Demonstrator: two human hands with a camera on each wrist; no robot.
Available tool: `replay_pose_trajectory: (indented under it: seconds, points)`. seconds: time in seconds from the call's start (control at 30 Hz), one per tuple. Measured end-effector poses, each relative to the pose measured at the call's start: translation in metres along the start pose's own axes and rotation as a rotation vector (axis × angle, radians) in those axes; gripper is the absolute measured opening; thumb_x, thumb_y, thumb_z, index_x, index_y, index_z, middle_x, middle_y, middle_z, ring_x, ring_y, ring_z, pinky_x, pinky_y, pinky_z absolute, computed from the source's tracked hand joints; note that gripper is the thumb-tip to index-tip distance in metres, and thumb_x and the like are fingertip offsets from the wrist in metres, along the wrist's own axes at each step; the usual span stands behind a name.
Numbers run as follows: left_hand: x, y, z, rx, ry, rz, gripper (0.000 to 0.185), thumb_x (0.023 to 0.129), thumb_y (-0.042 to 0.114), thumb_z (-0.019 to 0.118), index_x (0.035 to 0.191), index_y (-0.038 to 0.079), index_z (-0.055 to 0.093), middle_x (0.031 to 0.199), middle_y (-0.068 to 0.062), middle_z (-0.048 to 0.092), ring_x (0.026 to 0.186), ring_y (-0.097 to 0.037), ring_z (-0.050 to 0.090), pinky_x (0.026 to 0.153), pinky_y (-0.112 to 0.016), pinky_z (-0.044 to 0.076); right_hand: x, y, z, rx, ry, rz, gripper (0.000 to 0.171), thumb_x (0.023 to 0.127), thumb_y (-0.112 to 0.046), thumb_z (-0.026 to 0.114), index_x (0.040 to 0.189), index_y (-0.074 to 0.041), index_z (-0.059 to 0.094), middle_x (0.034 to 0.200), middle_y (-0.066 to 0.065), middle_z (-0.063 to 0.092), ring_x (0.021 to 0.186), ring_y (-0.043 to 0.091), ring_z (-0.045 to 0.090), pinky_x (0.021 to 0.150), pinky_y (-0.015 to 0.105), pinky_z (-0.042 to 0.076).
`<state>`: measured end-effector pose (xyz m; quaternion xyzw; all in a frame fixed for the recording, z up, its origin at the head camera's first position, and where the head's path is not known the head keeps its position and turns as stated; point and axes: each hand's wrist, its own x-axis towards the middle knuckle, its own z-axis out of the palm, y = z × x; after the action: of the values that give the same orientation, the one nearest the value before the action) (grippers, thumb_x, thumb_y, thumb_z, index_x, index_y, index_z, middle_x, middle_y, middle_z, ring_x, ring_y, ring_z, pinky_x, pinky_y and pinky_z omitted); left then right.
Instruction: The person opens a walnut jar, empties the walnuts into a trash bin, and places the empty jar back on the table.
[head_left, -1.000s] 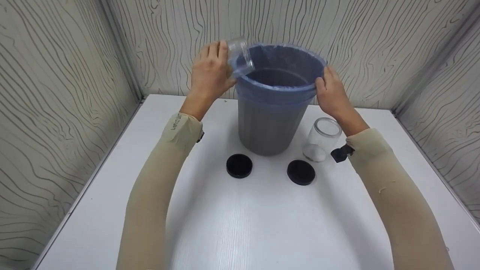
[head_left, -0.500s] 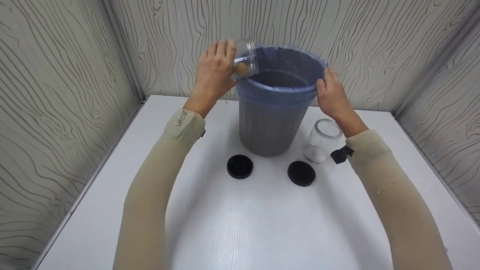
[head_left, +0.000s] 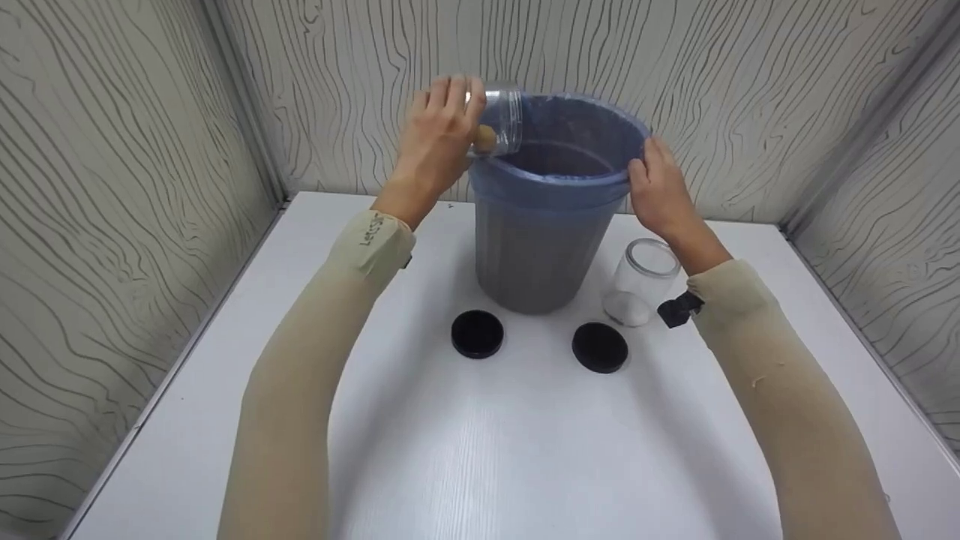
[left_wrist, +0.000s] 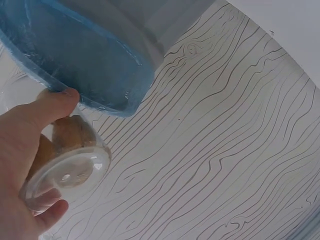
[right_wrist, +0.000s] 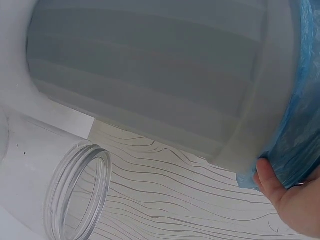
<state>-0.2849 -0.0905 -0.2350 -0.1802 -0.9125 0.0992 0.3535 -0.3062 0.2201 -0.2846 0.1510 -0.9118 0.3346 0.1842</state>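
My left hand [head_left: 442, 135] grips a clear jar [head_left: 504, 112], tipped on its side with its mouth over the left rim of a grey trash can [head_left: 532, 255]. Several brownish round lumps [left_wrist: 72, 132] lie inside the jar, seen through its wall in the left wrist view; one yellowish lump [head_left: 485, 139] shows in the head view. A blue bag [head_left: 555, 193] lines the can and folds over its rim. At the right side of that rim, my right hand [head_left: 660, 184] holds the edge, thumb outside on the bag.
A second clear jar [head_left: 646, 274] stands uncapped right of the can, below my right forearm. Two black lids [head_left: 478, 334] lie on the white table [head_left: 480, 450] in front of the can. Wood-patterned panels [head_left: 360, 90] enclose the table at the back and sides.
My left hand has moved right, bringing the jar's mouth further over the can, and the yellowish lump has come into view inside it. My right hand stays at the rim.
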Motion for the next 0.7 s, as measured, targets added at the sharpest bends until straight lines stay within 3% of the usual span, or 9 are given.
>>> replay_pose_trajectory:
  seconds: [0.1, 0.23, 0.33, 0.47, 0.7]
  points:
    - [0.0023, 0.0002, -0.0002, 0.042, 0.030, 0.022, 0.065, 0.083, 0.014, 0.068, 0.139, 0.000, 0.037, 0.133, -0.020, 0.046, 0.123, -0.035, 0.043, 0.095, -0.043, 0.042, 0.0005, -0.0015, -0.0003, -0.004, -0.012, 0.018, 0.059, 0.098, -0.023, 0.025, 0.145, 0.012, 0.017, 0.151, 0.029, 0.014, 0.141, 0.035, 0.009, 0.113, 0.039, 0.006]
    - [0.0038, -0.0005, 0.0024, 0.077, 0.093, 0.050, 0.060, 0.080, -0.003, 0.061, 0.136, 0.001, 0.040, 0.132, -0.018, 0.047, 0.123, -0.035, 0.043, 0.095, -0.042, 0.042, 0.0006, -0.0031, 0.0013, -0.007, -0.023, 0.020, 0.059, 0.098, -0.023, 0.025, 0.145, 0.012, 0.016, 0.151, 0.029, 0.012, 0.141, 0.035, 0.008, 0.113, 0.039, 0.006]
    - [0.0032, -0.0012, 0.0046, 0.083, 0.113, 0.066, 0.064, 0.076, -0.005, 0.065, 0.136, 0.001, 0.041, 0.133, -0.016, 0.047, 0.124, -0.035, 0.043, 0.096, -0.042, 0.042, 0.0005, -0.0037, 0.0044, -0.006, -0.023, 0.017, 0.059, 0.098, -0.022, 0.025, 0.145, 0.012, 0.016, 0.151, 0.029, 0.012, 0.141, 0.036, 0.009, 0.113, 0.039, 0.006]
    - [0.0014, -0.0016, 0.0044, 0.113, 0.084, 0.078, 0.070, 0.076, -0.003, 0.070, 0.138, 0.002, 0.039, 0.136, -0.015, 0.044, 0.126, -0.034, 0.041, 0.097, -0.042, 0.040, 0.0003, -0.0055, 0.0076, -0.008, -0.036, 0.030, 0.060, 0.098, -0.024, 0.024, 0.145, 0.013, 0.015, 0.151, 0.029, 0.011, 0.141, 0.036, 0.007, 0.113, 0.039, 0.006]
    - [0.0028, -0.0016, 0.0021, 0.170, 0.069, 0.099, 0.068, 0.079, -0.004, 0.067, 0.139, 0.002, 0.036, 0.136, -0.014, 0.042, 0.126, -0.032, 0.040, 0.099, -0.039, 0.039, -0.0014, -0.0091, 0.0076, -0.002, -0.041, 0.033, 0.061, 0.099, -0.027, 0.021, 0.145, 0.013, 0.013, 0.152, 0.028, 0.009, 0.141, 0.035, 0.006, 0.113, 0.039, 0.005]
